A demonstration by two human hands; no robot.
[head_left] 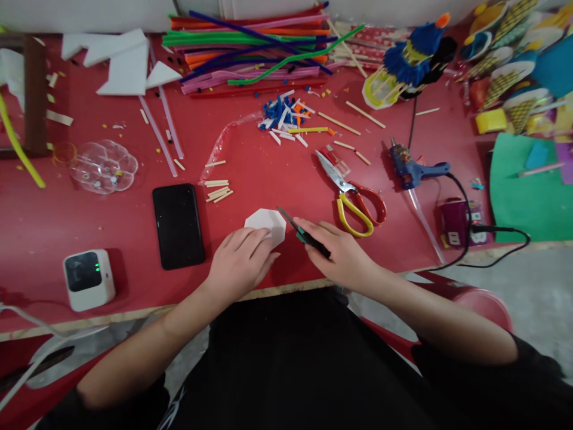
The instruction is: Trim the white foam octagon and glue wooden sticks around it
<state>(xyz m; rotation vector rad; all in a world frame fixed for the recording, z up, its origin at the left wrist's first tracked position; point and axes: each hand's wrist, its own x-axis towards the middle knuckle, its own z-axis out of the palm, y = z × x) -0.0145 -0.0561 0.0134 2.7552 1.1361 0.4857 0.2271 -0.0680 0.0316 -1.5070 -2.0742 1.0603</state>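
A white many-sided piece point(274, 222), possibly foam board, lies on the red table near its front edge. My left hand point(242, 257) rests over its near side, fingers bent and holding it down, so part of it is hidden. My right hand point(340, 254) is closed round a utility knife point(313, 240) with a dark handle and some green. Its blade points up and left, with the tip close to the piece's right edge; whether it touches I cannot tell. Large scissors point(353, 197) with one yellow and one red handle lie beyond my right hand.
A black phone point(178, 227) lies left of my left hand, a small white device point(88, 279) further left. Short sticks point(218, 191) sit beyond. At right are a glue gun point(412, 170) and a corded power socket point(465, 222). Pipe cleaners point(250, 42) fill the back.
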